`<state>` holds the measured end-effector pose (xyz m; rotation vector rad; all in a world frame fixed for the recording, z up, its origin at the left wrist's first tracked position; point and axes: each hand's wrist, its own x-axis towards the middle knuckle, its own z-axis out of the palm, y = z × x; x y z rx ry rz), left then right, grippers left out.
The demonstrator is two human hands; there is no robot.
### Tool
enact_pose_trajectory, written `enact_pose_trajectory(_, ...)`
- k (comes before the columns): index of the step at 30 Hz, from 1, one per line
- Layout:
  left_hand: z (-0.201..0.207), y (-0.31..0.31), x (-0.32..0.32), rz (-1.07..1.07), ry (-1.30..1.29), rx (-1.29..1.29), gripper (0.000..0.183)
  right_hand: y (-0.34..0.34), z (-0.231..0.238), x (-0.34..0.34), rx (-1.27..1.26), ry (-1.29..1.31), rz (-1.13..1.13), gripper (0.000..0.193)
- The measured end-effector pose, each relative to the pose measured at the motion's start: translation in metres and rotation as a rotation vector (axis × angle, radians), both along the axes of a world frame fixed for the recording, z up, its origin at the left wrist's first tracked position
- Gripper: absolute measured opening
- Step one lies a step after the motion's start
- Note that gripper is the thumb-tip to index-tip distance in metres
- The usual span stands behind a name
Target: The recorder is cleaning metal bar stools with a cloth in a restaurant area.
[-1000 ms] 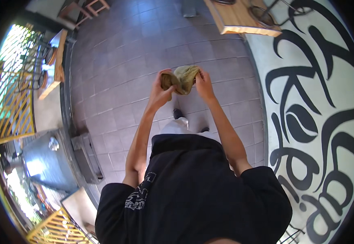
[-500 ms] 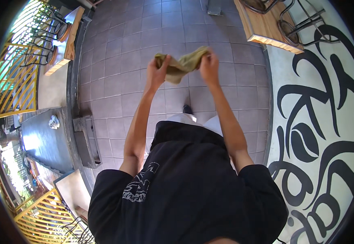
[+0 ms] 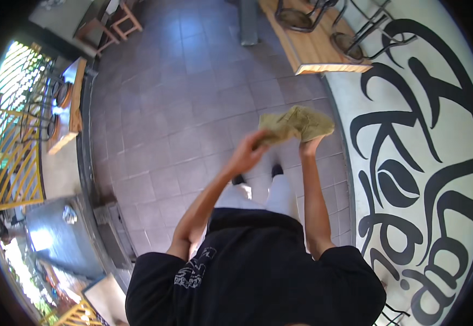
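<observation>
An olive-green cloth [image 3: 304, 123] is held up in front of me over the tiled floor, its folds bunched and creased. My left hand [image 3: 249, 154], slightly blurred, has its fingers closed on the cloth's left end. Draped over my right hand [image 3: 310, 145] is the cloth's right part, which hides most of that hand's fingers. Both forearms reach forward from my black short sleeves.
On the right, a wooden table [image 3: 307, 46] bears upturned stools beside a white wall [image 3: 345, 89] with black lettering. A wooden counter [image 3: 73, 111] with stools stands left. Nearer is a dark counter [image 3: 57, 233] holding a crumpled pale item [image 3: 70, 215]. A grey post [image 3: 248, 24] rises ahead.
Both hands have moved right and nearer with the cloth. Its right part now spreads over my right hand instead of hanging between both hands. My view has shifted, showing more of the far room.
</observation>
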<state>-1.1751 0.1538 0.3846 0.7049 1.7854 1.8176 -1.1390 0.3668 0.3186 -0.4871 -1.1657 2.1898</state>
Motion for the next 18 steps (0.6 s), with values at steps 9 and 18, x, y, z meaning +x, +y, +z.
enact_pose_trajectory(9, 0.059, 0.12, 0.057, -0.481, 0.164, -0.127, 0.046, 0.086, -0.027, 0.053, 0.466, 0.078, -0.106, 0.047)
enact_pose_trajectory(18, 0.047, 0.186, 0.024, -0.244, 0.161, -0.186, 0.027, 0.198, 0.063, 0.081, -0.091, 0.122, -0.171, 0.063)
